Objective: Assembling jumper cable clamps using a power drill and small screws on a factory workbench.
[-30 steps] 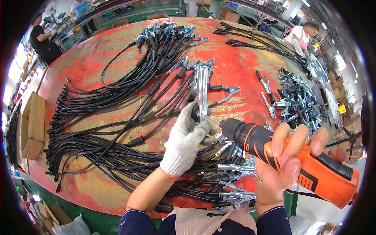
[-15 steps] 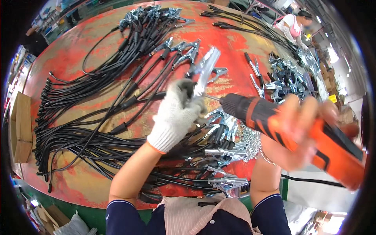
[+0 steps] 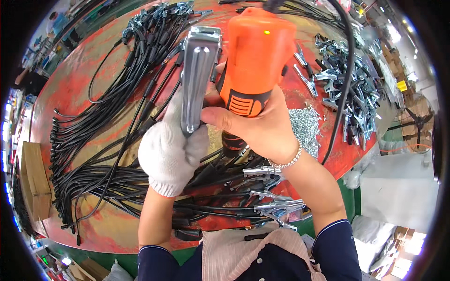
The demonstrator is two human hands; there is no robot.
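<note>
Upright, the metal clamp [image 3: 199, 79] is gripped by the gloved left hand [image 3: 171, 150]; just right, touching, the right hand [image 3: 255, 126] grips the orange electric screwdriver [image 3: 255, 61], nose down.

1. A long silver metal clamp [image 3: 199, 77] stands nearly upright, raised above the red table, its lower end wrapped in a white-gloved fist.
2. An orange-and-black electric screwdriver [image 3: 255, 61] sits just beside it on the right, butt end toward the camera, its tip hidden below.
</note>
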